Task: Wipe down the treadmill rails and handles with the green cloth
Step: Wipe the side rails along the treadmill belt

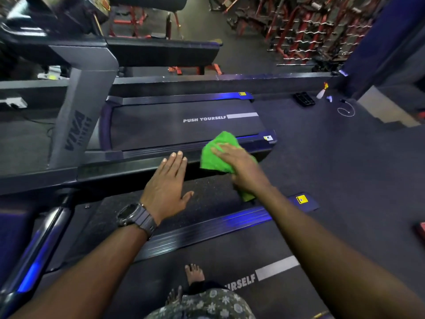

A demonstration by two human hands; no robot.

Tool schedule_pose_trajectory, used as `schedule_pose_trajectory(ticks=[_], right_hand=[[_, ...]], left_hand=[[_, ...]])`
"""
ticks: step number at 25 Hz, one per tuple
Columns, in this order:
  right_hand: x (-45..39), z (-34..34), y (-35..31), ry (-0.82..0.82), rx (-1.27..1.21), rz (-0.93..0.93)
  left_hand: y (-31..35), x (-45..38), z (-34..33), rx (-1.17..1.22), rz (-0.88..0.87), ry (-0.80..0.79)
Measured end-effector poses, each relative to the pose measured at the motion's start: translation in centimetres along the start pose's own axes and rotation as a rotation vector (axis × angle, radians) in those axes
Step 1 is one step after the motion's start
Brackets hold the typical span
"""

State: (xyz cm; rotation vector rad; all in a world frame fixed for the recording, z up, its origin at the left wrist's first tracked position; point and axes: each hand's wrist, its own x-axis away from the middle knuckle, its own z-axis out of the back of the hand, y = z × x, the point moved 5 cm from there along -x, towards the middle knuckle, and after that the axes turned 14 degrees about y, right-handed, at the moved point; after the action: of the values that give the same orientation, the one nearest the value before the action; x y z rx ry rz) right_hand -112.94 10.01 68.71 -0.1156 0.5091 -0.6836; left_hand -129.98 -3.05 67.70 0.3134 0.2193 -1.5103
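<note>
Right hand (241,166) lies flat, fingers straight, pressing the green cloth (218,153) onto the dark treadmill rail (128,168). I see my left hand (169,185) spread open just beside it, fingertips touching the same rail, a watch (135,218) on that wrist.

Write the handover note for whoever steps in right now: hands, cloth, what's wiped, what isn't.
Right hand: fingers flat, pressing the green cloth onto the dark handrail, near its rear end.
Left hand: open, flat, fingertips resting on the same rail just left of the cloth; watch on that wrist.
Spray bottle lies on the floor beyond the far treadmill.
Done: cannot tell from this view how much is wiped.
Left: likely the rail towards the upright, the other rails and the handles.
</note>
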Motion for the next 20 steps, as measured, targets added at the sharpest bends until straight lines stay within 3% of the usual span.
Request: schedule_pose_trajectory(ticks=[2, 4, 5, 8, 9, 11, 13, 14, 16, 18, 19, 20], right_hand=[[0.8, 2.4, 4.7, 0.177, 0.050, -0.285], [0.9, 1.7, 3.4, 0.230, 0.172, -0.583], [0.4, 0.1, 0.2, 0.190, 0.162, -0.538], [0.7, -2.0, -3.5, 0.051, 0.059, -0.047], [0.9, -0.6, -1.3, 0.078, 0.044, -0.022], [1.8, 2.1, 3.6, 0.236, 0.099, -0.346], [1.6, 1.5, 2.3, 0.237, 0.222, -0.620], [0.7, -0.3, -1.1, 0.190, 0.190, -0.585], [-0.6, -3.1, -6.6, 0.063, 0.069, -0.178], [-0.7, -2.1, -5.8, -0.019, -0.022, 0.065], [-0.6, -1.1, -3.2, 0.028, -0.001, 0.008], [-0.4, -0.1, -0.6, 0.100, 0.053, -0.176]], left_hand=[[-0.9, 0.8, 0.0, -0.019, 0.003, -0.007], [-1.1, 1.2, -0.1, -0.052, 0.007, -0.010], [-1.1, 1.3, -0.2, -0.067, 0.018, -0.002], [-2.7, 1.7, 0.2, -0.099, 0.099, 0.018], [-3.6, 2.1, 0.4, -0.115, 0.125, 0.011], [-5.0, 3.3, 0.6, -0.159, 0.159, -0.011], [-5.0, 3.8, 0.6, -0.174, 0.175, -0.023], [-4.8, 3.8, 0.7, -0.170, 0.189, -0.022], [-4.8, 3.6, 1.0, -0.157, 0.192, -0.016], [-5.5, 4.0, 1.4, -0.155, 0.152, -0.049], [-6.0, 4.6, 1.6, -0.162, 0.140, -0.062], [-6.6, 5.3, 1.8, -0.171, 0.136, -0.066]])
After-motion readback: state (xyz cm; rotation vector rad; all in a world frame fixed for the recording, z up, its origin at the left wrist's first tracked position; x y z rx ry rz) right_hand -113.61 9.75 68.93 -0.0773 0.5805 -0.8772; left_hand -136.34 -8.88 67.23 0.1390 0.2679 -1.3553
